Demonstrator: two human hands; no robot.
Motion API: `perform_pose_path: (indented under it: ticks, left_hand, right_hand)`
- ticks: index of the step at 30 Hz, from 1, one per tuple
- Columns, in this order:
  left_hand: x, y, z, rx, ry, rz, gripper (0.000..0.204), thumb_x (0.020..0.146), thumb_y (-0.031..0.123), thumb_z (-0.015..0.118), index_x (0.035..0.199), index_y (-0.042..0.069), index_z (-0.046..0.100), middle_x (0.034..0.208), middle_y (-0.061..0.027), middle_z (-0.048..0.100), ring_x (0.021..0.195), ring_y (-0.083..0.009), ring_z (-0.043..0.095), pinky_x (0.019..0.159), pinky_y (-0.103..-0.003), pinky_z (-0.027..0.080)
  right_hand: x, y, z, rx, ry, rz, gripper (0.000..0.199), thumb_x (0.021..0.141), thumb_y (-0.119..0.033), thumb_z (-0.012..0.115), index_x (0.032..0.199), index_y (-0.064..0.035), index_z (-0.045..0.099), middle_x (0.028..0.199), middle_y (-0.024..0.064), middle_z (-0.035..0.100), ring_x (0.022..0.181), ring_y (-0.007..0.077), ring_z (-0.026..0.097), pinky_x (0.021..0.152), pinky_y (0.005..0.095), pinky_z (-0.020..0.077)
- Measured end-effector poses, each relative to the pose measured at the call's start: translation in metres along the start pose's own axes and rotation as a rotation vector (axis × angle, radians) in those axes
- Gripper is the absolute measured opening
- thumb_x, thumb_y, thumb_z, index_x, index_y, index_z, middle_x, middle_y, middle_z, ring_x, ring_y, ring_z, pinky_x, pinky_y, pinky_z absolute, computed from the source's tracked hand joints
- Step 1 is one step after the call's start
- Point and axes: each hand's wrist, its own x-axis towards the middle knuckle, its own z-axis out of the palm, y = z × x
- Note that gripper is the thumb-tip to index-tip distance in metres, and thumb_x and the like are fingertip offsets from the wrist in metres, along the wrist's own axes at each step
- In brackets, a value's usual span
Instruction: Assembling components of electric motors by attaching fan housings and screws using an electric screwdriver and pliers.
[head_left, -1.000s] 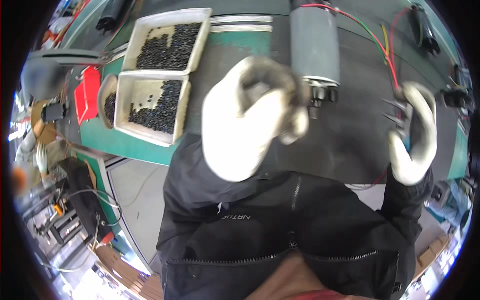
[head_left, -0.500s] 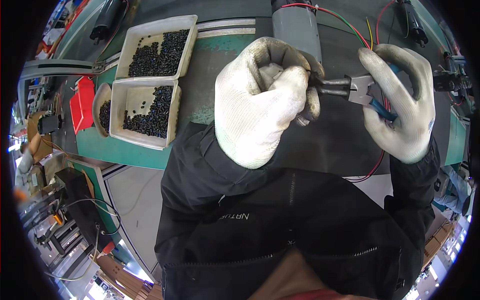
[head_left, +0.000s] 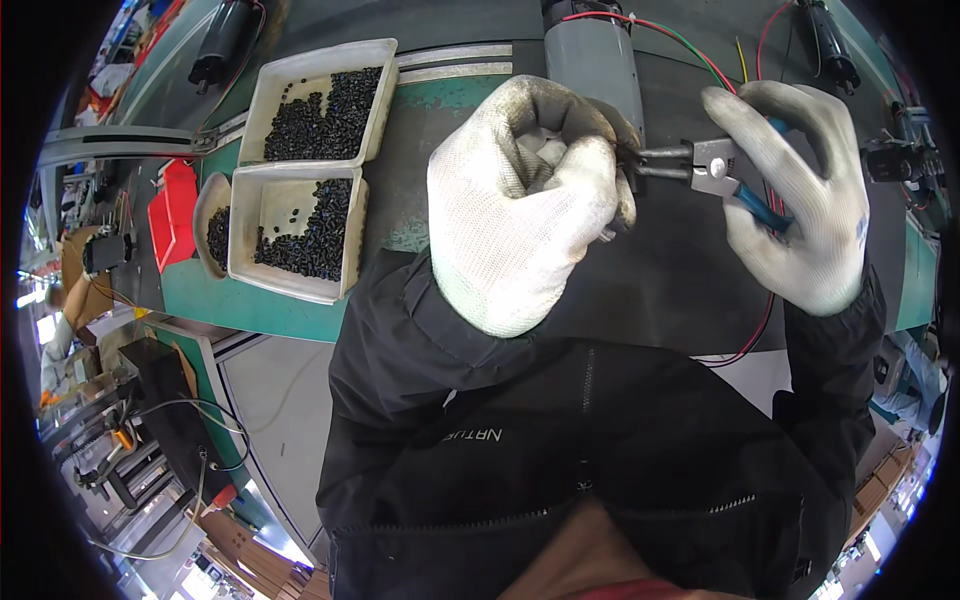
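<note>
My left hand [head_left: 525,205], in a white knit glove with dirty grey fingertips, is closed in front of the grey cylindrical motor [head_left: 595,75]. Its fingers pinch something small that they mostly hide. My right hand [head_left: 805,195], gloved the same way, grips a pair of pliers [head_left: 713,167] by its blue handles. Two slim dark jaws point left, slightly apart, their tips reaching my left fingertips. Whether those tips touch the hidden piece I cannot tell. Red and green wires [head_left: 690,45] run from the motor past my right hand.
Two white bins [head_left: 240,225] of small black parts stand on the left, beside a round dish [head_left: 205,262] with more parts and a red container [head_left: 172,215]. Dark motors lie at the far left [head_left: 218,45] and far right [head_left: 828,45]. A black connector [head_left: 900,163] sits right of my hand.
The pliers and my right hand have shifted slightly up and left. My left hand keeps its pinch nearly in place. The bins appear a little lower and further right as the view shifts.
</note>
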Motion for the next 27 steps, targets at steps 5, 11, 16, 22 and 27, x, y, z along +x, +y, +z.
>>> perform_pose_path:
  ticks: [5,11,16,22,27]
  left_hand:
    - [0.009,0.002,0.004,0.050,-0.008,-0.002,0.013,0.090,0.007,0.051,0.097,-0.004,0.052,0.095,-0.0171,0.063,0.065,-0.0139,0.060,0.056,-0.025,0.048]
    - [0.089,-0.034,-0.014,0.829,0.302,0.453,0.037,0.085,0.027,0.064,0.105,-0.003,0.052,0.098,-0.0208,0.057,0.088,-0.0355,0.060,0.078,-0.043,0.048]
    - [0.138,-0.065,-0.021,0.911,0.242,-0.004,0.064,0.088,0.053,0.051,0.108,-0.008,0.058,0.107,-0.0333,0.060,0.106,-0.0426,0.057,0.092,-0.045,0.044]
    - [0.118,-0.052,-0.011,0.779,0.368,0.115,0.071,0.077,0.056,0.066,0.109,-0.007,0.057,0.098,-0.0261,0.065,0.094,-0.0363,0.064,0.085,-0.041,0.048]
    - [0.043,0.000,-0.003,0.374,-0.102,0.526,0.089,0.064,0.012,0.079,0.137,-0.006,0.031,0.121,-0.0198,0.052,0.104,-0.0252,0.057,0.093,-0.038,0.048]
  right_hand:
    - [-0.002,0.016,0.010,-0.058,0.066,0.031,0.052,0.058,0.004,0.060,0.110,-0.0016,0.063,0.099,0.0158,0.059,0.093,0.0293,0.058,0.080,0.0358,0.0485]
    - [0.005,0.086,0.065,1.160,0.259,0.726,0.029,0.079,-0.010,0.058,0.107,-0.0037,0.059,0.088,0.0075,0.062,0.077,0.0237,0.060,0.067,0.0310,0.0483]
    - [-0.002,0.075,0.122,2.061,-0.016,1.054,0.029,0.082,-0.019,0.053,0.109,-0.0066,0.057,0.093,0.0066,0.061,0.076,0.0244,0.060,0.067,0.0394,0.0500]
    - [-0.007,0.057,0.112,2.147,0.188,0.826,0.034,0.079,-0.019,0.058,0.111,-0.0085,0.053,0.098,0.0088,0.058,0.078,0.0256,0.061,0.071,0.0407,0.0499]
    - [-0.034,0.016,0.020,1.717,0.171,0.542,0.033,0.072,-0.021,0.068,0.093,0.0007,0.055,0.087,0.0131,0.058,0.074,0.0210,0.059,0.069,0.0355,0.0493]
